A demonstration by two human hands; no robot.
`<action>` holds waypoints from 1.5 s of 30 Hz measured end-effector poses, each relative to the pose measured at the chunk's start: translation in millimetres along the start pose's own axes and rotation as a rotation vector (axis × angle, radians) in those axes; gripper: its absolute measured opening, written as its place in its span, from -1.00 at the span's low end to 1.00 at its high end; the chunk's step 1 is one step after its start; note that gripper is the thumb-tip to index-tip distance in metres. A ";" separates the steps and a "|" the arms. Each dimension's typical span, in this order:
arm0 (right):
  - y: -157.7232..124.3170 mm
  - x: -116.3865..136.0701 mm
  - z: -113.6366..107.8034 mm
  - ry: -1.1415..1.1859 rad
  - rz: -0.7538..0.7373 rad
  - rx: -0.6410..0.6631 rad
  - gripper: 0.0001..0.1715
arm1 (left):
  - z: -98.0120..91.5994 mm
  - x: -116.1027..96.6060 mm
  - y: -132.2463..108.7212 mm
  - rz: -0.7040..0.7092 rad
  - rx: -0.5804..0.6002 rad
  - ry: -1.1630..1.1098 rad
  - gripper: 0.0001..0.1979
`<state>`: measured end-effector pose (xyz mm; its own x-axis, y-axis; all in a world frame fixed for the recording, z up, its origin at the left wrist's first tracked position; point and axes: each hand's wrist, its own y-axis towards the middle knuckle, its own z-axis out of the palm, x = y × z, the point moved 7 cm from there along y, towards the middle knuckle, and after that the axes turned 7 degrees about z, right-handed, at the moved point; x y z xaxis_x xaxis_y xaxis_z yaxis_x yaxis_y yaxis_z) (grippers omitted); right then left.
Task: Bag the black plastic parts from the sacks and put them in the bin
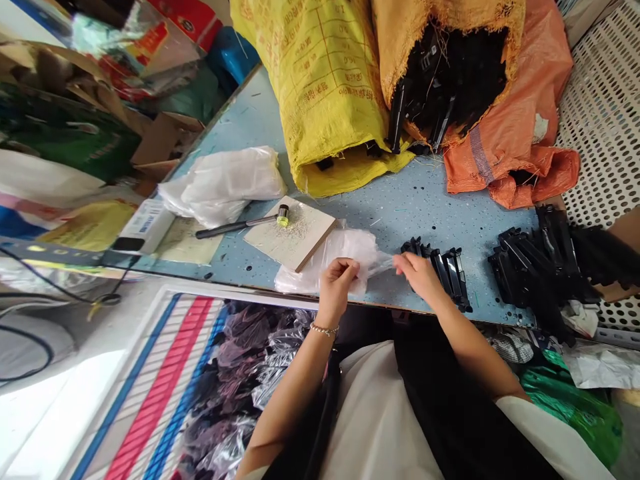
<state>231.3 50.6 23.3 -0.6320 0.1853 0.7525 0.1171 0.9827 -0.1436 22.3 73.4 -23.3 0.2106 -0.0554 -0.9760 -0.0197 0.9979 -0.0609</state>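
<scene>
With right hand point(411, 272), pinching end of clear bag point(382, 263), stretched between both hands, low over counter point(425, 223), just beside bag pile point(350, 248). With left hand point(341, 275), closed in fingertip pinch; whether on plastic, cannot tell. Likely very light, limp, slippery, quick to cling and crease. Best taken by edge between thumb and forefinger, pulled gently; probably thin enough to tear. Keep off black plastic pieces point(451, 275) near right hand: possibly stiff enough to snag.

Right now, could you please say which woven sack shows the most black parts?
The middle golden-orange woven sack, gaping wide; the yellow woven sack and reddish-orange woven sack show only dark glimpses.
</scene>
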 end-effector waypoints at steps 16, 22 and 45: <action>-9.0 7.1 -109.1 0.103 0.017 0.377 -0.60 | 34.5 -20.0 -17.0 0.509 0.287 0.682 -0.60; -108.8 -26.4 11.9 0.989 0.620 0.781 -0.50 | 58.5 -22.7 -16.2 0.539 0.421 0.501 -0.41; -82.5 6.0 23.7 0.335 0.128 0.502 -0.65 | 47.0 -100.8 -92.2 0.574 0.800 0.661 -0.55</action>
<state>199.7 -29.4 24.5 -0.3524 0.3725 0.8585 -0.2502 0.8465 -0.4699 48.8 -11.5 90.5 -0.1798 0.6357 -0.7507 0.7197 0.6053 0.3401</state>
